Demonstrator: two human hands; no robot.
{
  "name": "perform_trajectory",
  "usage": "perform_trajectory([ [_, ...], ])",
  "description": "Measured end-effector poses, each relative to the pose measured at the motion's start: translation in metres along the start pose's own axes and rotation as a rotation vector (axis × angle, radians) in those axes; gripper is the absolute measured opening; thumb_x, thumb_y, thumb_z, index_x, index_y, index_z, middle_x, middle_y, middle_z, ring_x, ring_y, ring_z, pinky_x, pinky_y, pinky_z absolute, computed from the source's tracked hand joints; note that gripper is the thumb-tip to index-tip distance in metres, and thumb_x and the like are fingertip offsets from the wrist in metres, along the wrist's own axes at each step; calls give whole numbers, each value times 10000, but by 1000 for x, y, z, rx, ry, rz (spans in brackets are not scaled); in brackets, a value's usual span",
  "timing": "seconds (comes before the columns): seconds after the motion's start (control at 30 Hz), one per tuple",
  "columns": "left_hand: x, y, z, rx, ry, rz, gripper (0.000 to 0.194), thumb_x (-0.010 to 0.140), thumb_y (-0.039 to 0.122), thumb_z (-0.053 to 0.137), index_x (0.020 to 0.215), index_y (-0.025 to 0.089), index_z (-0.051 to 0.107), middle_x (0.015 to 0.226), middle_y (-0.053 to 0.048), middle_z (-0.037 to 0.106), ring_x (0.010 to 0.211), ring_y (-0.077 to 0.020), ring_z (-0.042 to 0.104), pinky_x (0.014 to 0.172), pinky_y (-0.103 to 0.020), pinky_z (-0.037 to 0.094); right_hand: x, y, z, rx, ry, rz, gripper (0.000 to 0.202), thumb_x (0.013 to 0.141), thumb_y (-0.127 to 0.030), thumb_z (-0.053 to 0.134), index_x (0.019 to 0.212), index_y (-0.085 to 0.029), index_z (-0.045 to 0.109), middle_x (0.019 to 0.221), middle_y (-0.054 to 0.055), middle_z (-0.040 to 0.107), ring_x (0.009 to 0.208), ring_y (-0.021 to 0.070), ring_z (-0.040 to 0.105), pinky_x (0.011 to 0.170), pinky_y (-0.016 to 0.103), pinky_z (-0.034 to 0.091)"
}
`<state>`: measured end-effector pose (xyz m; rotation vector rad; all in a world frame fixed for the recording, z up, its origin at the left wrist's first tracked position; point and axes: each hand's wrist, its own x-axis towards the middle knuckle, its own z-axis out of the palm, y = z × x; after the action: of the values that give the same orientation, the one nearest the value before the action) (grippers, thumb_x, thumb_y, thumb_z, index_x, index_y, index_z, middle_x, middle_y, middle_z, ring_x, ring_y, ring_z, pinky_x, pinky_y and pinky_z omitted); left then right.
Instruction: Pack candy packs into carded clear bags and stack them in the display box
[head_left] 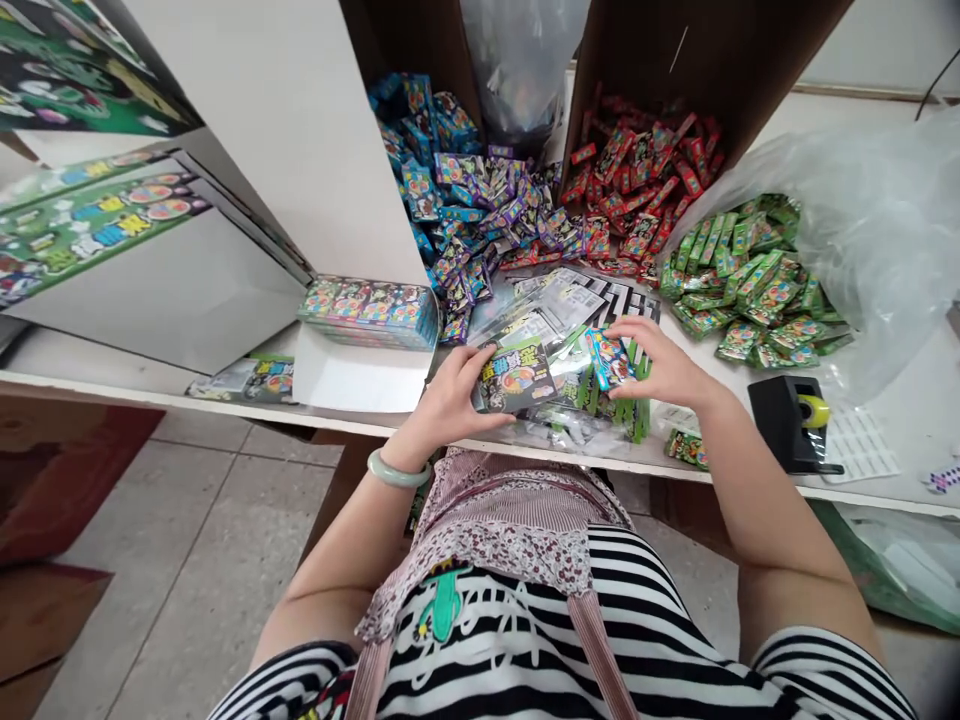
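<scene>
Right now you're mid-pack: left hand (450,392) fingers clamp the printed header card (516,377) at the table (862,490) edge, right hand (660,362) pinches a blue packet (609,358) w/ green ones beside it; next, I'd judge, needs packet lined to card.

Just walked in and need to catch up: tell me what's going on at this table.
A person at a white table holds a dark printed card pack in the left hand and a small blue packet in the right hand, over a pile of clear sleeves. Behind lie heaps of blue packets, red packets and green packets. A tape dispenser stands to the right.
</scene>
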<state>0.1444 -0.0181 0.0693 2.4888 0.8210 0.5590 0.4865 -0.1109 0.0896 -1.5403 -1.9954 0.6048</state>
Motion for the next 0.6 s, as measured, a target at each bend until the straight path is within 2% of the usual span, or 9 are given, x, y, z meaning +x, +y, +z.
perform_trajectory([
  [0.1, 2, 2, 3, 3, -5, 48, 1017, 702, 621, 795, 1511, 176, 368, 1309, -168, 486, 1225, -342, 535, 1073, -528, 471, -6, -33, -13, -12, -95, -86, 738, 713, -504, 863, 1368, -320, 578, 1431, 95, 493, 1340, 363, 473, 1157, 559, 374],
  [0.2, 5, 5, 8, -6, -35, 98, 1023, 699, 629, 791, 1510, 166, 373, 1315, -178, 483, 1230, -353, 529, 1066, -520, 471, -5, -54, -14, -105, -137, -116, 717, 716, -434, 876, 1364, -309, 595, 1409, 109, 509, 1324, 377, 483, 1141, 569, 397],
  [0.4, 6, 12, 14, -39, -68, 148, 1000, 707, 612, 794, 1500, 173, 375, 1312, -181, 489, 1225, -355, 535, 1060, -526, 466, 4, -54, 0, -200, -123, -87, 794, 669, -433, 921, 1364, -250, 583, 1365, 152, 502, 1282, 405, 501, 1107, 603, 424],
  [0.53, 5, 15, 16, -72, -28, 100, 982, 701, 607, 801, 1475, 161, 392, 1283, -169, 499, 1204, -345, 547, 1043, -514, 481, 8, -54, 10, -132, -107, -86, 940, 616, -503, 945, 1419, -268, 516, 1376, 146, 493, 1309, 417, 470, 1126, 610, 402],
  [0.6, 4, 16, 16, -59, 1, 50, 984, 687, 600, 814, 1465, 165, 396, 1279, -164, 500, 1202, -347, 548, 1045, -519, 479, 5, -56, 13, -82, -50, -72, 940, 662, -526, 912, 1454, -298, 459, 1465, 132, 434, 1385, 415, 398, 1159, 623, 354],
])
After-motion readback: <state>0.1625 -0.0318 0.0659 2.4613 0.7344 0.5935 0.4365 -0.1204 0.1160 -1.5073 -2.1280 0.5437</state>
